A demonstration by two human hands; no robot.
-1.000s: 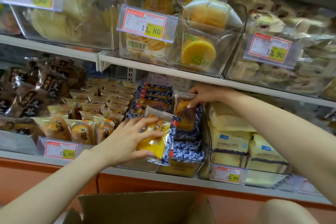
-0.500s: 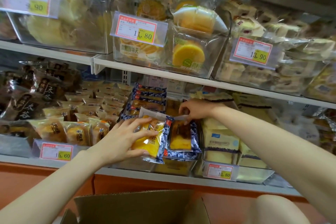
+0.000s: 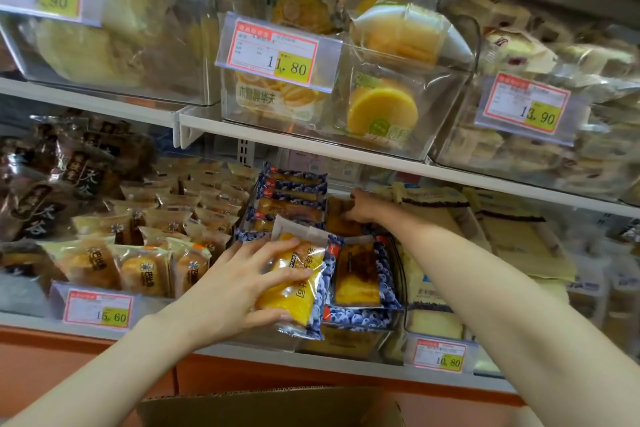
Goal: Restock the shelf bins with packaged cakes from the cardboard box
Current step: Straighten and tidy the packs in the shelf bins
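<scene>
Left hand (image 3: 239,291) is wrapped round a yellow packaged cake (image 3: 294,288), thumb underneath and fingers spread across its front. It's holding the cake upright at the front of the middle shelf bin (image 3: 346,345), the one with the blueberry-print packs (image 3: 294,189). Right hand (image 3: 362,208) is reaching deep into the back of that same bin, fingertips on a brownish pack (image 3: 337,218). Gripping or just pressing, I can't tell. The cardboard box (image 3: 270,406) sits open below the shelf.
</scene>
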